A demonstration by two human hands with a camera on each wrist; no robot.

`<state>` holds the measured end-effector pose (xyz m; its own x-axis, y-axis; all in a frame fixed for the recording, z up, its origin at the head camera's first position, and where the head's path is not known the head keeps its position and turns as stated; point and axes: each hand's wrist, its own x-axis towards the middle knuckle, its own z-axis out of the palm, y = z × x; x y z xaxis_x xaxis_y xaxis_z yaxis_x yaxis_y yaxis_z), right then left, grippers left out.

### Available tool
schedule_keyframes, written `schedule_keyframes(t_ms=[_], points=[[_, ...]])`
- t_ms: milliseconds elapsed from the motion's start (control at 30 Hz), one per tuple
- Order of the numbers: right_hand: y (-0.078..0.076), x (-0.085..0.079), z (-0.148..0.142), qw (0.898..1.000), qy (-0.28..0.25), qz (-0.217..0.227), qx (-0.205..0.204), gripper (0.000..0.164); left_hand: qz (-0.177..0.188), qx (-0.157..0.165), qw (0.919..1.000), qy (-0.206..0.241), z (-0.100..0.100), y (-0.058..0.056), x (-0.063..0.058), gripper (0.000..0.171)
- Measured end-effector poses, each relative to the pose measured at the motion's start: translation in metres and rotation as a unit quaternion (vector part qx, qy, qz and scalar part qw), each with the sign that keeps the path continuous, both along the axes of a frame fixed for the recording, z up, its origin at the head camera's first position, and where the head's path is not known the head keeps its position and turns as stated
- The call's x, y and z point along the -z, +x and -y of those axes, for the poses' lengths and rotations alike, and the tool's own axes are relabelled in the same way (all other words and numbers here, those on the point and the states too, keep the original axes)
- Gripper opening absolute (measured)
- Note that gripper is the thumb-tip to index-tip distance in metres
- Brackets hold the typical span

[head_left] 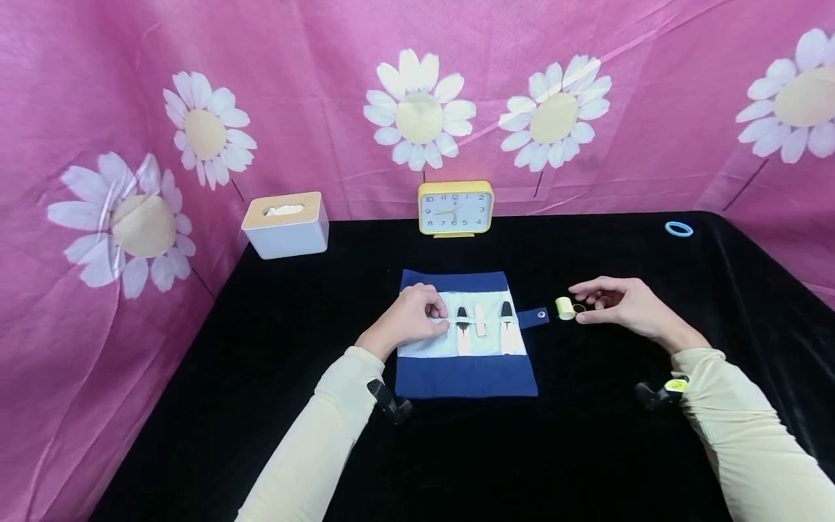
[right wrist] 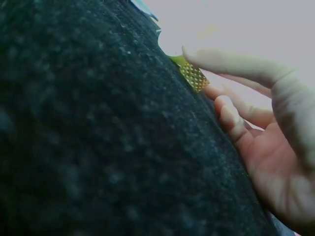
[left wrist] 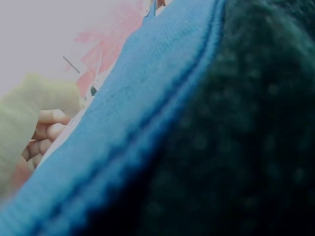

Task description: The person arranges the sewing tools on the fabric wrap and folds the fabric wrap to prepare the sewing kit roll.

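Note:
A blue fabric roll (head_left: 466,377) lies unfolded with its pale lining showing. Its white elastic band holds a black-topped slim tool (head_left: 463,330), a small pale flat piece (head_left: 480,319) and another black-topped tool (head_left: 507,328). My left hand (head_left: 417,313) rests over the lining's left part, thumb and fingertips right at the band; I cannot tell whether they pinch it. My right hand (head_left: 620,308) pinches a gold dimpled thimble (right wrist: 193,77) between thumb and fingers. A yellow thread spool (head_left: 565,308) is just beyond the thimble, beside the roll's snap strap (head_left: 533,317).
Black cloth (head_left: 522,457) covers the table. Along the back stand a white tissue box (head_left: 293,238) with a wooden top and a yellow clock (head_left: 455,209). A blue ring (head_left: 679,229) lies at the back right. Pink flowered fabric (head_left: 313,109) hangs behind.

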<state>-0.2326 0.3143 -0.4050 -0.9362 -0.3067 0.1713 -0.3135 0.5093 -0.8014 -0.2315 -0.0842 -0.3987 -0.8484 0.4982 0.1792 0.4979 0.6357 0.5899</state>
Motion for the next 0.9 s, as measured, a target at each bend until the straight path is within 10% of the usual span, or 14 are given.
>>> schedule_keyframes(t_ms=[900], points=[[0.0019,0.0009,-0.0021,1.0,0.01,-0.017,-0.002,0.024,0.036,0.034,0.998,0.039,0.0096,-0.0042,0.0014,0.006]])
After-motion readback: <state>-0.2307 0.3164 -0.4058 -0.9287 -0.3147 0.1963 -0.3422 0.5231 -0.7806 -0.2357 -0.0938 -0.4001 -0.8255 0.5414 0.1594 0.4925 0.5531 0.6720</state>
